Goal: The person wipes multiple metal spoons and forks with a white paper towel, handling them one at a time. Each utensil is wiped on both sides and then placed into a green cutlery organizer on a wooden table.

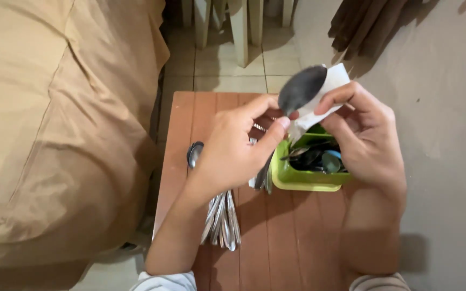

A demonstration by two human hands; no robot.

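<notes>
A small reddish-brown wooden table (292, 242) stands on a pale tiled floor (227, 64). Along its left edge sits a bed or sofa under a tan cover (49, 118), and past its far edge rise white furniture legs (239, 29). A grey wall (449, 134) runs along the right, lit softly, with dark brown fabric (370, 24) hanging at the top.

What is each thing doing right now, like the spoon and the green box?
Shiny metal spoon: held up, bowl against the tissue.
White paper tissue: pressed to the spoon by the right hand.
Left hand: gripping the spoon's handle.
Green plastic box: upright, holding cutlery.
Loose metal spoons: lying on the wooden table.
</notes>
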